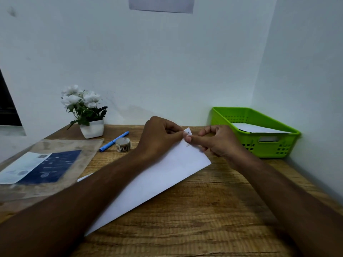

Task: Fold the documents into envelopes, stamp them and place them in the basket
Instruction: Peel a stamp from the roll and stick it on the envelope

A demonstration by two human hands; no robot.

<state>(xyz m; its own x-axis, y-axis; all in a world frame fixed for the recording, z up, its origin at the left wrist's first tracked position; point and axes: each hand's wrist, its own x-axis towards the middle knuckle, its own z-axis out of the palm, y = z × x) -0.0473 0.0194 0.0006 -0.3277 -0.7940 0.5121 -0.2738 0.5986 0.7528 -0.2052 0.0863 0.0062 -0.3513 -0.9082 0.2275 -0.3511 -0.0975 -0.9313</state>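
A white envelope (157, 175) lies slantwise on the wooden table (194, 219), its far corner raised between my hands. My left hand (159, 136) pinches that far corner with thumb and forefinger. My right hand (217, 140) presses its thumb tip onto the same corner, where a small stamp (187, 133) shows. A roll of stamps (123, 144) sits left of my left hand. The green basket (278, 147) stands at the back right with a white envelope (259, 129) inside.
A blue pen (113, 141) lies beside the stamp roll. A potted white flower (87, 112) stands at the back left. A clear plastic sleeve (55, 145) holding a blue and white document (40, 166) covers the table's left side. Walls close the back and right.
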